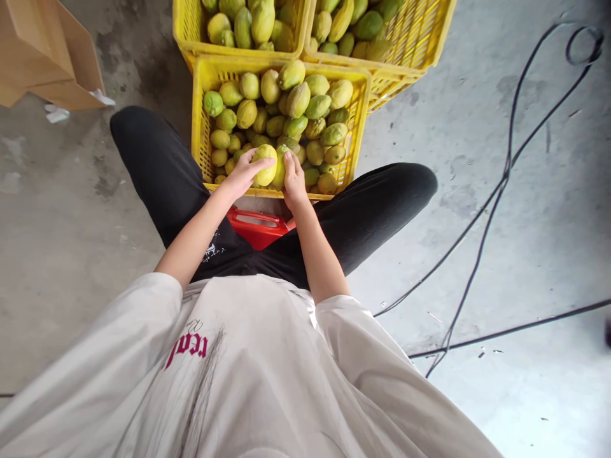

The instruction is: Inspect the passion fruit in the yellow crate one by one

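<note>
My left hand is closed around a yellow papaya, its thumb lying across the skin. Close beside it, my right hand grips a second, yellow-green papaya with the thumb on top. The two fruits are side by side and seem to touch. Both are held over the near edge of a yellow plastic crate, in which many green and yellow papayas lie heaped. My fingers' undersides are hidden behind the fruits.
Two more yellow crates of fruit, one at back left and one at back right, adjoin the near crate. A red plastic object with a handle slot sits between my legs. A cardboard box stands left; black cables cross the floor right.
</note>
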`<act>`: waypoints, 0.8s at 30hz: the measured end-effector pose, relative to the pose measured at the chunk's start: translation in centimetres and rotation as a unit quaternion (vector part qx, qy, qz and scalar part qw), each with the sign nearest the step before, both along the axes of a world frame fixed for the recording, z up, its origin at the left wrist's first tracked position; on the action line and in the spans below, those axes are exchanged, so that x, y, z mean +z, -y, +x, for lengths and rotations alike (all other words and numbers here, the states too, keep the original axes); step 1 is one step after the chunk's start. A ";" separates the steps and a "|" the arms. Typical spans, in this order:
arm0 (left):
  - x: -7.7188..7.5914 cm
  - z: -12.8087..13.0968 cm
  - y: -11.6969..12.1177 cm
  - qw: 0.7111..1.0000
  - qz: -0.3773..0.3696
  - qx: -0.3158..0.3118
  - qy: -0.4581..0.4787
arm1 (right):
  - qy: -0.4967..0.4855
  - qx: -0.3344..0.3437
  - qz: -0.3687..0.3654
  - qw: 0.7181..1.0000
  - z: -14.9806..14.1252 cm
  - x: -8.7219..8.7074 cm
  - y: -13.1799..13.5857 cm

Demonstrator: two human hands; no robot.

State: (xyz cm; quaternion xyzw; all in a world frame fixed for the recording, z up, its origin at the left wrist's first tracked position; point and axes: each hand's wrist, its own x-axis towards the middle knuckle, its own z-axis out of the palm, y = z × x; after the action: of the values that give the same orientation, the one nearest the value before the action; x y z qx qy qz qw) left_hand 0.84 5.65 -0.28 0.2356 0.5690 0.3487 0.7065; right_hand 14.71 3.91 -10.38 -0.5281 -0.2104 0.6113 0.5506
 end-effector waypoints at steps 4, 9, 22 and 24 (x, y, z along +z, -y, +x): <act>0.6 0.2 0.2 1.000 -0.019 0.012 0.001 | 0.011 0.000 -0.006 1.000 -0.1 -0.5 -0.1; 0.6 0.6 0.0 0.998 -0.041 0.049 0.005 | 0.006 0.009 -0.038 0.999 0.3 0.0 0.1; -1.6 -0.9 0.1 0.993 -0.109 0.051 -0.016 | 0.115 0.082 -0.205 0.968 -0.4 3.8 1.1; -1.6 -0.9 0.3 0.990 -0.121 0.066 -0.041 | 0.104 0.078 -0.249 0.960 -0.8 4.9 1.1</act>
State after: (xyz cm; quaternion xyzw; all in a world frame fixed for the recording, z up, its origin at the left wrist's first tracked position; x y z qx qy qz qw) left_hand -0.10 5.36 -1.85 0.1248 0.6500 0.3135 0.6809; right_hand 13.90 2.84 -5.53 -0.6911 -0.1483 0.6273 0.3271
